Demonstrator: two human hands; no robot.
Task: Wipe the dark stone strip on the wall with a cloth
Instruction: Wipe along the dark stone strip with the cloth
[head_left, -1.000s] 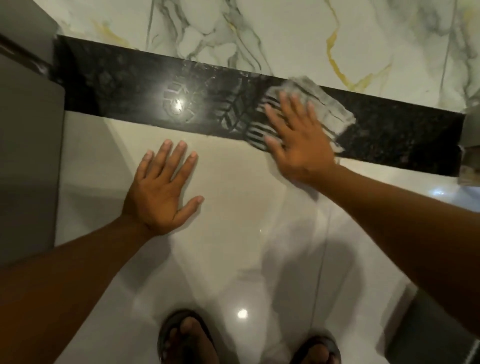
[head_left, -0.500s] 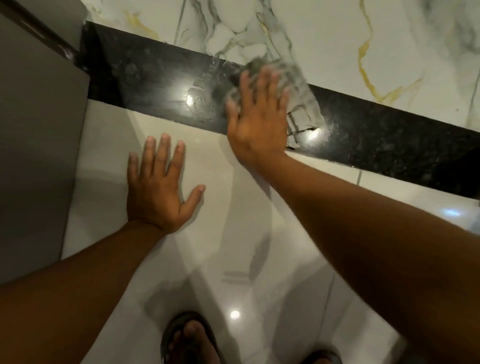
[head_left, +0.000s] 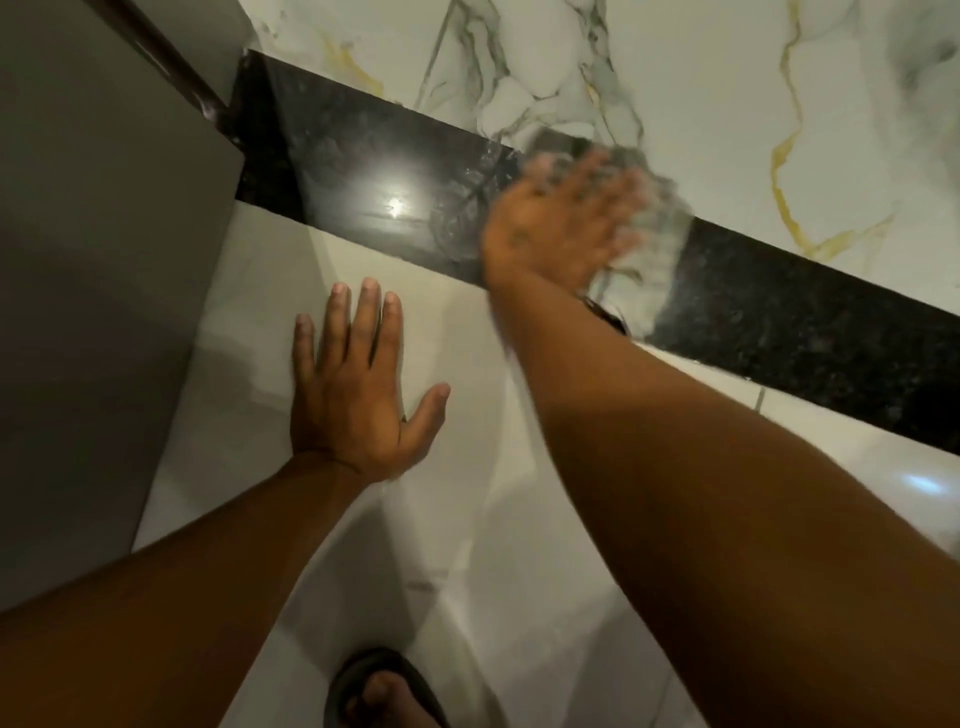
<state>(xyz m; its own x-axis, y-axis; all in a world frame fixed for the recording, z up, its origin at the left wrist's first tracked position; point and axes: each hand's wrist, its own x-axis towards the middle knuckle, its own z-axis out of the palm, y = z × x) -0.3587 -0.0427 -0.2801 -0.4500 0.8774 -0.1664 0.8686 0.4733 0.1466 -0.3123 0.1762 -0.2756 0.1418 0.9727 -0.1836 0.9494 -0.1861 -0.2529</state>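
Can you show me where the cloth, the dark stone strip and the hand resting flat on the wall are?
cloth (head_left: 655, 244), head view, on its blurred pale fabric right of the fingers.
dark stone strip (head_left: 789, 317), head view, on its bare speckled stretch right of the cloth.
left hand (head_left: 353, 405), head view, on the back of the hand.

So the top half is white marble wall tile (head_left: 727, 78) with grey veins and a couple of yellow-gold streaks running down the right side. Lower down there's plain glossy white tile (head_left: 467, 519), pretty reflective, with a small bluish light glare (head_left: 927, 486) at the right edge. On the left is a flat grey panel (head_left: 93, 260), with a dark brown trim strip (head_left: 171, 67) running diagonally along its top edge. At the near bottom edge, a foot in a dark sandal (head_left: 384, 691) pokes into view.
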